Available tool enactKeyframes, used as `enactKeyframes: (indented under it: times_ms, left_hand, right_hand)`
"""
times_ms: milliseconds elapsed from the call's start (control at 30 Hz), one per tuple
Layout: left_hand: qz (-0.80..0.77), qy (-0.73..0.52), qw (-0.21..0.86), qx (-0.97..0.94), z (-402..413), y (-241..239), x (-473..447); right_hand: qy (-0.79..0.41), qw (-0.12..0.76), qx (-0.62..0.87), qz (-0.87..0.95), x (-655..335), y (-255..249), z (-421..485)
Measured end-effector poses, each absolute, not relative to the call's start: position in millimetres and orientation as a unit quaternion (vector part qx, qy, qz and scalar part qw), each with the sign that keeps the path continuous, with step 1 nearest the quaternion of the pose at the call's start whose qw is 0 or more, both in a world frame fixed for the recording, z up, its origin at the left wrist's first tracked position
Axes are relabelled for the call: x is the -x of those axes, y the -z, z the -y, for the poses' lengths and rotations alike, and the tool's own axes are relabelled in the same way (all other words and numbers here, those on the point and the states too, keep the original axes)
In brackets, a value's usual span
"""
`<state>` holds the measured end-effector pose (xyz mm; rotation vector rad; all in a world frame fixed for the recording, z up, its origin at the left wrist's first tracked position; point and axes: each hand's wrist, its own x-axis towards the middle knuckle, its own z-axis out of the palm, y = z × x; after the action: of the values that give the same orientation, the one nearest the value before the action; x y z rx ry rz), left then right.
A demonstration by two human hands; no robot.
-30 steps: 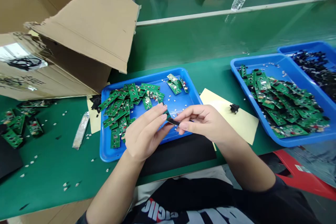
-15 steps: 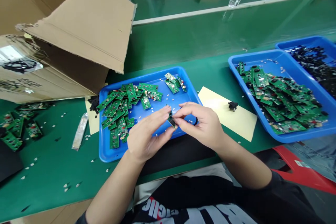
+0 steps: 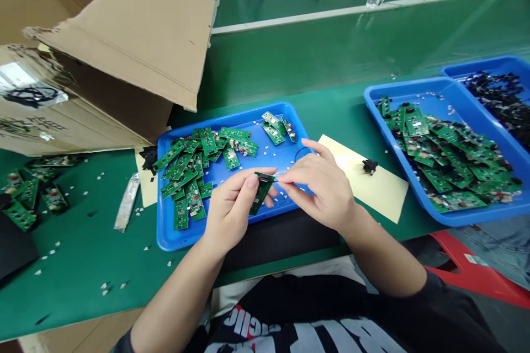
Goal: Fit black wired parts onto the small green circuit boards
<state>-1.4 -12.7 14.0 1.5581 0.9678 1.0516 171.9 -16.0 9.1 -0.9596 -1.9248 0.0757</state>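
My left hand (image 3: 232, 204) pinches a small green circuit board (image 3: 261, 192) between thumb and fingers. The board is tilted, with a dark part near its upper end. At the board's right edge, the thumb and fingertips of my right hand (image 3: 321, 185) are closed on a thin black wire (image 3: 298, 153), whose curved length shows above the hand. Its end at the board is too small to make out. Both hands are over the front right part of a blue tray (image 3: 232, 118), where several green circuit boards (image 3: 192, 176) are piled at the left.
At the right, another blue tray (image 3: 372, 100) holds many boards, beside a tray of black parts (image 3: 497, 99). Yellow paper (image 3: 383, 196) carries a small black piece (image 3: 370, 166). A cardboard box (image 3: 136, 27) stands at the left, near loose boards (image 3: 28, 193) and a silvery packet (image 3: 126, 202).
My left hand has turned, so the board's face now shows. My right hand's fingers have shifted to the board's edge, and the wire's loop has moved up above the hand.
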Motion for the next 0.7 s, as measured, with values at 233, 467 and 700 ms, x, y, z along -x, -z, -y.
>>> enactKeyframes:
  times_ms: [233,467,700]
  left_hand:
    - [-0.368,-0.347,0.543,-0.670,4,-22,8]
    - [-0.366,-0.247,0.491,-0.751,1,-26,10]
    - [-0.322,-0.340,0.379,-0.798,0,-20,17]
  right_hand:
    - [0.020,0.463,0.409,0.786,-175,-9,14]
    - [0.048,0.440,0.369,0.817,-174,-2,15]
    - [0.042,0.461,0.333,0.822,-177,-8,18]
